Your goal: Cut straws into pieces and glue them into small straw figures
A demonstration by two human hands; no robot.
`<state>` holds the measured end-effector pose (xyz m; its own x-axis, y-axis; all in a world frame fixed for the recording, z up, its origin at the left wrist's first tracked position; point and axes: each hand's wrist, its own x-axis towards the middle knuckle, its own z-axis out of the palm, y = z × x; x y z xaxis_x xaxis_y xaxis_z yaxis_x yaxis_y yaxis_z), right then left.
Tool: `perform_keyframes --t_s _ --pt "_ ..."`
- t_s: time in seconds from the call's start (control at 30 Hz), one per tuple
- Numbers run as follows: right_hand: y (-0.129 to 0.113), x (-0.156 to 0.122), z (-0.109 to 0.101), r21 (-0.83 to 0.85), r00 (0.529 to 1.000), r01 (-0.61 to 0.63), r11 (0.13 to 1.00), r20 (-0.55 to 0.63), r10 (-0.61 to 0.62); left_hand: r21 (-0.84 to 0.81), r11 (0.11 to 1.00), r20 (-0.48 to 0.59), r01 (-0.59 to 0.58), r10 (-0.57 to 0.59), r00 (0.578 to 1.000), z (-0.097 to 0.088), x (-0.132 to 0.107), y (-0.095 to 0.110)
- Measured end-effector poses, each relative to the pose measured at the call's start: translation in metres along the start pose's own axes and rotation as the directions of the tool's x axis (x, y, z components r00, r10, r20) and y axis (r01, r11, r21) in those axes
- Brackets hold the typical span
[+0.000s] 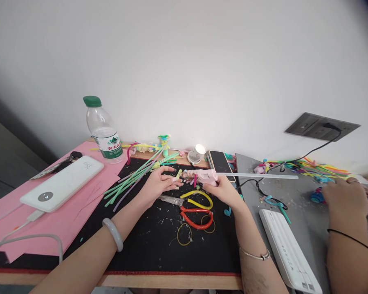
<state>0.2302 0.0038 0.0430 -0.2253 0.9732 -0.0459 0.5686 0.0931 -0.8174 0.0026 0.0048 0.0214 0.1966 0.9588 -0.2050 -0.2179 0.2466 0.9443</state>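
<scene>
My right hand [225,191] grips a pale pink hot glue gun [207,176], its nozzle end pointing left. A long translucent glue stick [257,175] sticks out of the gun's back to the right. Close to the nozzle, my left hand [160,182] pinches a small yellow-green pipe cleaner piece [178,174] between its fingertips. Whether nozzle and piece touch I cannot tell. Just below the hands lie scissors [197,224] with a red and a yellow handle loop. Green and lilac pipe cleaners [131,179] are spread beside my left hand.
A water bottle [106,134] and a white power bank [63,183] stand on pink paper [88,204] at left. Behind the hands are a paper cup [197,154] and a phone [220,163]. At right, a co-worker's hand [345,198] is near another power bank [290,251] and a black cable [309,150].
</scene>
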Motion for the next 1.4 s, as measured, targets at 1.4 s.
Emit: perform_keyframes --t_s 1.4 --pt "-0.0012 0.0012 0.0020 -0.054 0.999 0.006 0.999 -0.035 -0.008 0.121 0.991 -0.012 -0.056 0.058 0.998 0.0024 0.0003 -0.0024"
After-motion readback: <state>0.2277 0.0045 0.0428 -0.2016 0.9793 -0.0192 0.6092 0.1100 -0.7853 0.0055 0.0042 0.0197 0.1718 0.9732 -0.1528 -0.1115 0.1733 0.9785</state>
